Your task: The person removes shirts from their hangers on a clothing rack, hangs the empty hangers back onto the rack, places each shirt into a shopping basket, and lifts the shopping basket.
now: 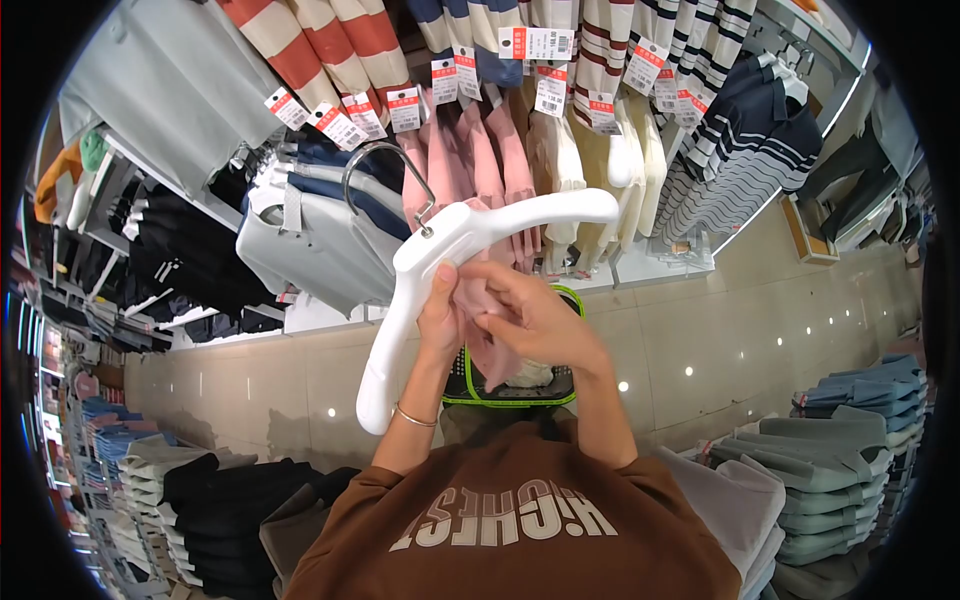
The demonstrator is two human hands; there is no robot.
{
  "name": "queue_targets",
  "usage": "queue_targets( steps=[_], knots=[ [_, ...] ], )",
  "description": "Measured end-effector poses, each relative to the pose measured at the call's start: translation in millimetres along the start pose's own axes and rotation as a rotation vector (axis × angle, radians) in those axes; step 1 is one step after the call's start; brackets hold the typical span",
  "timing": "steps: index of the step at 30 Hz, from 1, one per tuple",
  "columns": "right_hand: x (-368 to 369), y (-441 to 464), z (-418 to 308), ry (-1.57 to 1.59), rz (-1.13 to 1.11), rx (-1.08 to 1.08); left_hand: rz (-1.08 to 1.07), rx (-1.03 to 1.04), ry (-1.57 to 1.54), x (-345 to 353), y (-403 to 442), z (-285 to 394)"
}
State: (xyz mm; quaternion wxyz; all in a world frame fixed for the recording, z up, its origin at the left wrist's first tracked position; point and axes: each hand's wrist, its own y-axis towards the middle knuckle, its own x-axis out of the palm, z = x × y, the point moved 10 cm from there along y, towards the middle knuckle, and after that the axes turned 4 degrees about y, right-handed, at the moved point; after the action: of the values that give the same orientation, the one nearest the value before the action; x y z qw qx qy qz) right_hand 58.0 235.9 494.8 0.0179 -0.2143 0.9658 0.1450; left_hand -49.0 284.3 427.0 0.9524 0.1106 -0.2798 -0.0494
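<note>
A white plastic clothes hanger (pixel 402 310) with a metal hook is tilted in front of me. My left hand (pixel 441 312), with a bracelet at the wrist, is closed with its thumb up against the hanger's middle. A pink garment (pixel 490 362) hangs bunched below the hanger, between my hands. My right hand (pixel 535 318) is closed on this pink cloth, with its fingers bent into the fabric. Part of the cloth is hidden behind the fingers. Below my hands stands a black basket with a green rim (pixel 510 403), which holds a pale cloth (pixel 530 375).
Pink garments (pixel 480 150) and cream garments (pixel 558 165) hang on the rack ahead, under tagged striped knitwear (pixel 320 45). Grey shirts (pixel 310 235) hang at left, navy striped shirts (pixel 740 140) at right. Folded stacks (pixel 830 480) flank me on a tiled floor (pixel 690 340).
</note>
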Motion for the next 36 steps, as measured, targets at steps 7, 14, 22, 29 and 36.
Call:
queue_targets(
  steps=[7, 14, 22, 29, 36],
  knots=[
    [12.1, 1.5, -0.4, -0.022, -0.119, -0.03, 0.069, -0.01, 0.0, 8.4, 0.4, 14.7],
    [5.8, 6.1, 20.1, 0.37, 0.003, -0.002, -0.004, -0.08, -0.056, 7.0, -0.7, 3.3],
    [-7.2, -0.1, 23.8, 0.254, 0.061, 0.061, -0.078, -0.117, 0.006, 4.0, -6.4, -10.4],
    [-7.9, -5.1, 24.6, 0.089, -0.006, 0.073, -0.073, -0.235, -0.115, 7.4, -21.9, -24.5],
    [-6.5, -6.7, 46.2, -0.111, -0.071, 0.177, -0.195, -0.259, -0.025, -1.5, -23.8, -39.9]
  ],
)
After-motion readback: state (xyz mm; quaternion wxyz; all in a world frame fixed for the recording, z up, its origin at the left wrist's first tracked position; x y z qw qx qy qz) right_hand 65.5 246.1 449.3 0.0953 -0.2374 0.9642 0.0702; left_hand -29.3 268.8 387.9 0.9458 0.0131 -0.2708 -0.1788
